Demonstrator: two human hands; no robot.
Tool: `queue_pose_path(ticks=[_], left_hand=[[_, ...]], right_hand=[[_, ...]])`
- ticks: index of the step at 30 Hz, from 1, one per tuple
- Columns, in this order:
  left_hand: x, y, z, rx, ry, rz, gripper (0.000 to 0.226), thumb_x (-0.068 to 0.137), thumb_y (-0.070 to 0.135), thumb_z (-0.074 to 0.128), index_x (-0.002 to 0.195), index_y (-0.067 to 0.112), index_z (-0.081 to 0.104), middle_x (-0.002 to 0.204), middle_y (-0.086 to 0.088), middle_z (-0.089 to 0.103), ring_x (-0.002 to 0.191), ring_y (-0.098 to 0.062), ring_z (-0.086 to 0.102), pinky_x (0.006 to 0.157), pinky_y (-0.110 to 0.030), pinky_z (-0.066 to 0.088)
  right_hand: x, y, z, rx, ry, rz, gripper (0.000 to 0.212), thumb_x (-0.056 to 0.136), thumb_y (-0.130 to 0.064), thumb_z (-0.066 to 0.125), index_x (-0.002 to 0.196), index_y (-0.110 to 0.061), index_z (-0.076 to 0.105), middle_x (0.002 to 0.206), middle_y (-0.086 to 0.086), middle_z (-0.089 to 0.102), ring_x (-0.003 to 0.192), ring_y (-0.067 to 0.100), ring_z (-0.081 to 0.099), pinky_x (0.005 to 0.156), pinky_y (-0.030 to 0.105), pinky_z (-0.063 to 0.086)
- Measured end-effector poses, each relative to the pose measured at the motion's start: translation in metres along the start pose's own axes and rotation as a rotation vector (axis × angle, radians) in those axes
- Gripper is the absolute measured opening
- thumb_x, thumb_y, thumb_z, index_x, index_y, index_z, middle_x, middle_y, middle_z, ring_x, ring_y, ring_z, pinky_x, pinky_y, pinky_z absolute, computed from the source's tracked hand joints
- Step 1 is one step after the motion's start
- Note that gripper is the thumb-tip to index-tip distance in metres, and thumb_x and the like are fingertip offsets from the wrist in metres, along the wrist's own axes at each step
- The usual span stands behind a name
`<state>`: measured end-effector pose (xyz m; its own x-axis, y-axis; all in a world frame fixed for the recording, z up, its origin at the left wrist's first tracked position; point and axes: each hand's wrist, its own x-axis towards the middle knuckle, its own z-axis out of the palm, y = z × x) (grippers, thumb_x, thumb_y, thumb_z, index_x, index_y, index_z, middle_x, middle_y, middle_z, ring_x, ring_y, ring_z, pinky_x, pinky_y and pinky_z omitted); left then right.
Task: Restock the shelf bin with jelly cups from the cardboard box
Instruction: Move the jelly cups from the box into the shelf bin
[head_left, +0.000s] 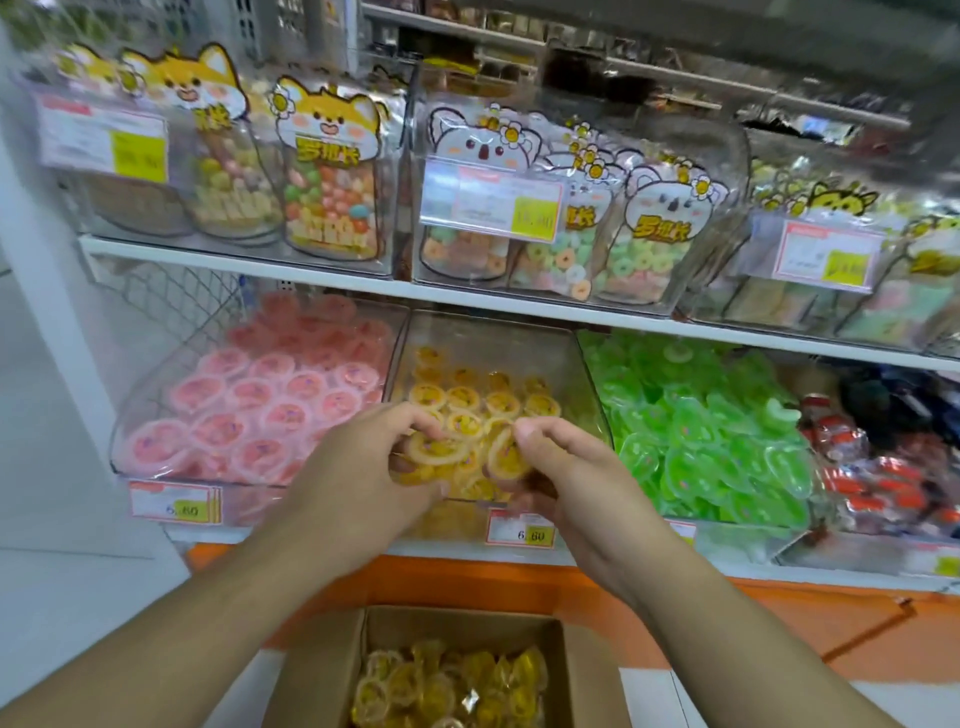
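A clear shelf bin on the lower shelf holds several yellow jelly cups. Both my hands reach over its front edge. My left hand curls its fingers round yellow jelly cups at the bin's front. My right hand pinches another yellow cup beside it. Below, at the bottom of the view, an open cardboard box holds more yellow jelly cups.
A bin of pink jelly cups stands to the left and a bin of green ones to the right. Price tags hang on the shelf edge. The upper shelf carries clear bins of bagged candy. An orange base runs below.
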<state>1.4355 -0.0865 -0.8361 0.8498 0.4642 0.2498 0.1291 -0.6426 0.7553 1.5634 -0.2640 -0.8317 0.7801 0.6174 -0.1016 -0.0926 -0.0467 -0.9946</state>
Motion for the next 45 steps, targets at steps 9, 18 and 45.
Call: queue_pose_path(ticks=[9,18,45], left_hand=[[0.03,-0.01,0.013,0.068,0.048,0.138,0.04,0.076,0.023,0.09,0.107,0.036,0.069,0.107,0.024,0.061,0.093,0.003,0.061,0.078,-0.017,0.052],[0.038,-0.019,0.008,0.159,0.097,0.155,0.039,0.078,0.03,0.088,0.108,0.04,0.066,0.117,0.025,0.059,0.102,0.001,0.055,0.084,-0.025,0.048],[0.065,-0.065,0.012,0.269,0.124,0.057,0.048,0.074,0.042,0.088,0.108,0.058,0.059,0.123,0.028,0.05,0.129,-0.013,0.042,0.103,-0.028,0.026]], right_hand=[[0.039,0.006,0.015,0.096,0.057,-0.013,0.013,0.101,-0.012,0.067,0.113,-0.011,0.073,0.091,0.01,0.074,0.074,0.023,0.07,0.063,0.031,0.055],[0.036,0.004,0.017,-0.186,0.092,-0.006,0.038,0.081,-0.009,0.088,0.112,-0.021,0.069,0.103,0.007,0.074,0.079,0.032,0.078,0.083,0.048,0.065],[0.197,0.034,0.022,-0.911,0.251,-0.24,0.031,0.085,-0.021,0.075,0.114,-0.032,0.072,0.124,-0.002,0.068,0.11,0.021,0.067,0.095,0.028,0.053]])
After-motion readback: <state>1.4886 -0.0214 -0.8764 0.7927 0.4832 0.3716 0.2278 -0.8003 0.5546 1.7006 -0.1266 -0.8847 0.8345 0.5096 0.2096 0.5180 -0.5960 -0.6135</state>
